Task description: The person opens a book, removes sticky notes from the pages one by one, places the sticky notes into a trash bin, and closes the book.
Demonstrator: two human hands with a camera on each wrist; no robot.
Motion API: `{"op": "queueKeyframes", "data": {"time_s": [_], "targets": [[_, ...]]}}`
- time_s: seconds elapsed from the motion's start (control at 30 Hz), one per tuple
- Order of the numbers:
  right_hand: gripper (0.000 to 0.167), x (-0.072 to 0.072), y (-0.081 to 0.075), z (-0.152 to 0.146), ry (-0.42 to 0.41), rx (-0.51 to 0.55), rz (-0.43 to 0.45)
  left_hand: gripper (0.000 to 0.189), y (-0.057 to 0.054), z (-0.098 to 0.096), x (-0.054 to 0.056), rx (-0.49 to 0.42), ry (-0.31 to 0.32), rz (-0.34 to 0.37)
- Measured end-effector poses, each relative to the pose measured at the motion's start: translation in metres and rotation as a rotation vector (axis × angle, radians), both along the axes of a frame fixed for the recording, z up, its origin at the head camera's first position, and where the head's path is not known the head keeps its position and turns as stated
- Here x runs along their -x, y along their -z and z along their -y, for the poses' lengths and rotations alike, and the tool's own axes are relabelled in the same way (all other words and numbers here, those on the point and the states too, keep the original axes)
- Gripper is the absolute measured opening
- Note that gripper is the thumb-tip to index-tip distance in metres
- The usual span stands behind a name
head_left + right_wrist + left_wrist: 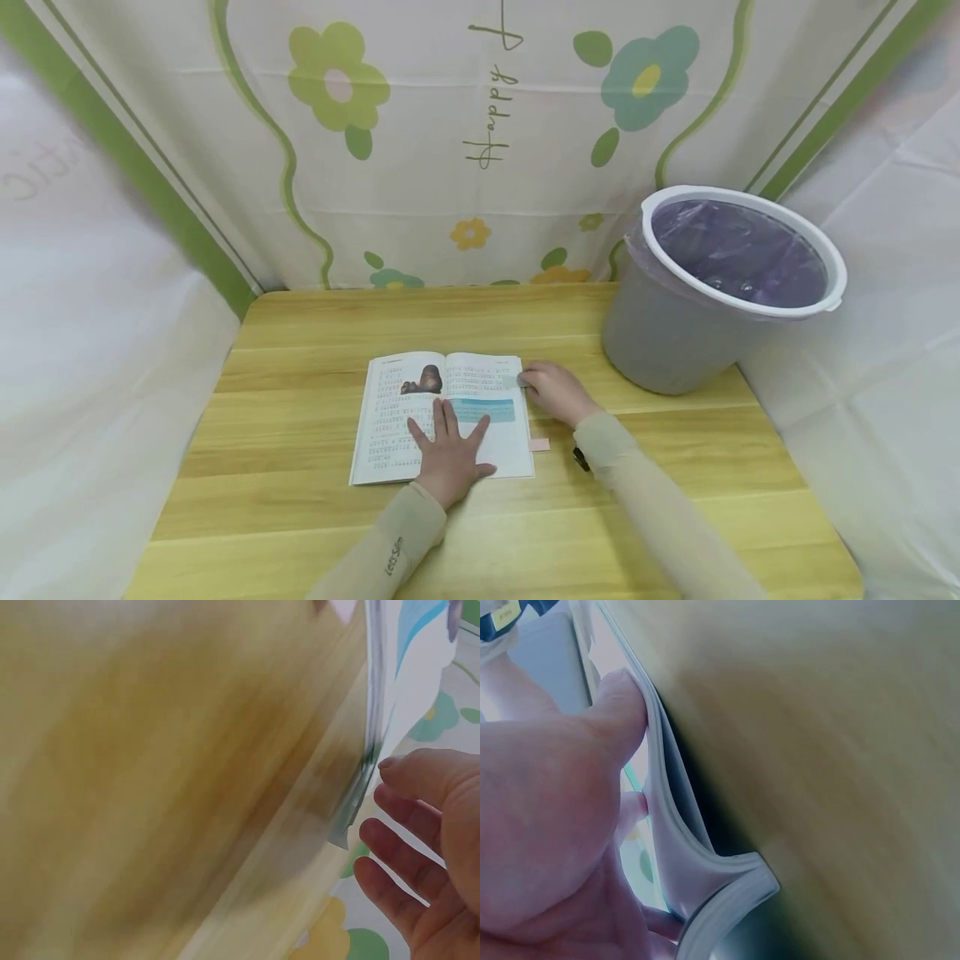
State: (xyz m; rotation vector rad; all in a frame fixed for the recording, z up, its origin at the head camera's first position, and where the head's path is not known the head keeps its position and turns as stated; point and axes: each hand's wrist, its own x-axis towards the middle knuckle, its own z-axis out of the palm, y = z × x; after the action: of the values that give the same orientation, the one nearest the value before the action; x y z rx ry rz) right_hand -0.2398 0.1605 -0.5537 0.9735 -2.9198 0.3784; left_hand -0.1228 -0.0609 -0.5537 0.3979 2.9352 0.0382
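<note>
An open book [480, 454] lies on the table, with a brown foot-like picture on its left page and a blue text block on its right page. My left hand [450, 462] rests on the pages across the lower middle, fingers spread. At the upper right edge is a thin greyish-green tab [349, 817] that sticks out past the pages. My right hand [558, 392] is at this tab; in the right wrist view its thumb tip touches the edge there and the other fingers are loosely bent, none seen beneath the tab. Lower down, a pink tab [539, 445] protrudes.
A grey bin [675, 333] with a white rim and purple liner stands at the table's back right. Behind the wooden table [300, 333] hangs a flowered curtain [420, 183]; pale sheets flank both sides.
</note>
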Motion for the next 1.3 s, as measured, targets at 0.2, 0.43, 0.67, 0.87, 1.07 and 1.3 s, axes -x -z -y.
{"op": "queueKeyframes", "data": {"time_s": [0.2, 0.43, 0.67, 0.87, 1.07, 1.3], "targets": [[0.019, 0.009, 0.000, 0.005, -0.030, -0.091, -0.007, 0.081, 0.000, -0.001, 0.000, -0.005, 0.000, -0.013], [0.016, 0.014, -0.002, 0.008, -0.069, -0.119, -0.009, 0.081, -0.001, 0.000, 0.001, -0.002, 0.000, 0.000], [0.016, 0.019, -0.006, 0.008, -0.060, -0.110, 0.029, 0.080, -0.001, 0.000, 0.001, -0.004, 0.003, -0.010], [0.015, 0.022, -0.012, 0.008, -0.057, -0.115, 0.048, 0.080, -0.002, 0.000, 0.000, -0.006, 0.004, -0.021], [0.013, 0.027, -0.018, 0.009, -0.032, -0.096, 0.080, 0.080, -0.003, 0.000, 0.000, -0.004, 0.001, -0.020], [0.013, 0.031, -0.022, 0.006, 0.032, -0.017, 0.108, 0.079, -0.002, 0.000, 0.000, -0.004, -0.001, -0.018]]}}
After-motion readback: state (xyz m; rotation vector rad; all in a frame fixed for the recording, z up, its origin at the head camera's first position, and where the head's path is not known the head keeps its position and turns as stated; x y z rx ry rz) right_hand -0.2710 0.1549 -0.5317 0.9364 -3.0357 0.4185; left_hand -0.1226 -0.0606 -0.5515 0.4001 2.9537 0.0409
